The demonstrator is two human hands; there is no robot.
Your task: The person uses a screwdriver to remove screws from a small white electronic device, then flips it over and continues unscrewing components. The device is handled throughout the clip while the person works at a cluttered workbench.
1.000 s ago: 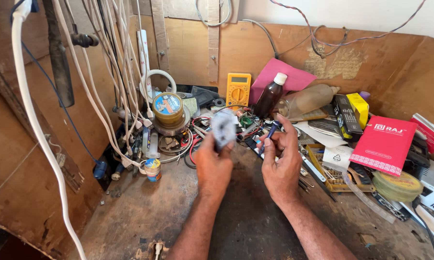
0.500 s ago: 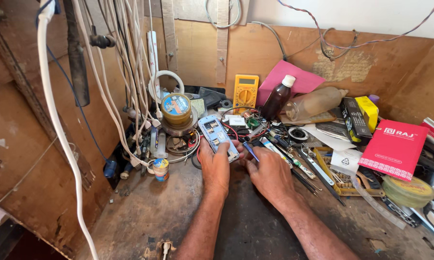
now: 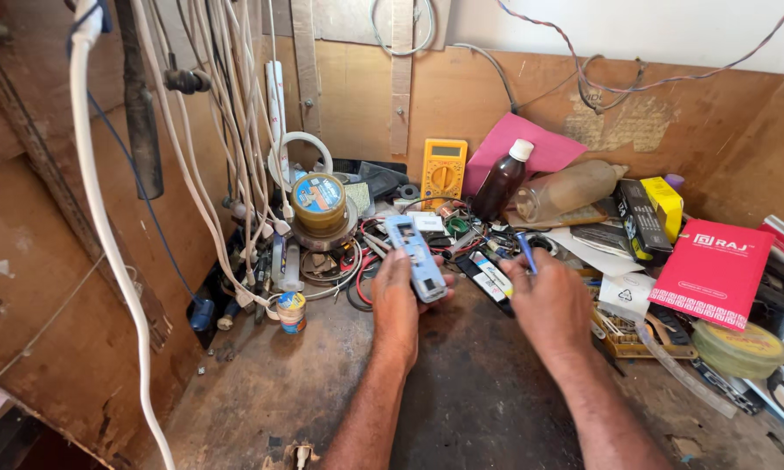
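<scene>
Nearest the viewer, a bare stretch of the dark worn workbench (image 3: 462,409) is left open between and before the forearms, bounded left by a wooden wall hung with white cables (image 3: 192,157). The left hand (image 3: 398,300) is closed around a small blue-grey handset (image 3: 415,257), long axis running up-left, away from the viewer. The right hand (image 3: 553,305) is pinched on a blue-handled tool (image 3: 526,252), tip upward; beyond, a yellow multimeter (image 3: 444,171) and dark bottle (image 3: 503,180) are crowded against the back board.

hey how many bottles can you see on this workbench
2. A dark brown bottle with a white cap stands beside the yellow multimeter; a clear bottle lies on its side right of it. Clutter may hide others.
</scene>
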